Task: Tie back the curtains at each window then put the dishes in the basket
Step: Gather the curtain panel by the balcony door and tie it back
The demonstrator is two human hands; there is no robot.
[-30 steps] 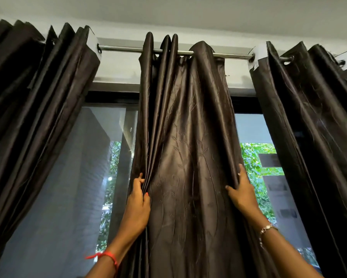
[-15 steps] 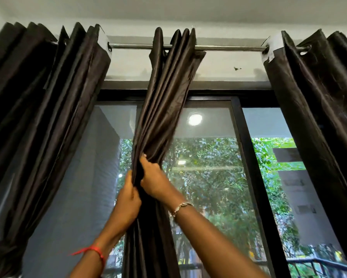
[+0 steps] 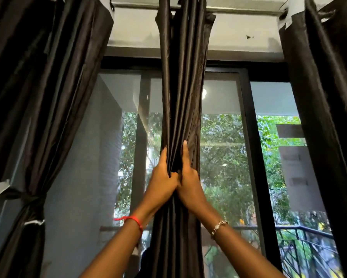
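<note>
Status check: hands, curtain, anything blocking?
Left hand and right hand both shut on middle curtain, bunched tight. Left curtain already tied. Nothing in the way.

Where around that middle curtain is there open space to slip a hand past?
Two open gaps: glass between the tied left curtain and the middle curtain, and glass between it and the right curtain. It is crowded at the bunch itself, where the left hand and right hand clamp the folds together.
</note>
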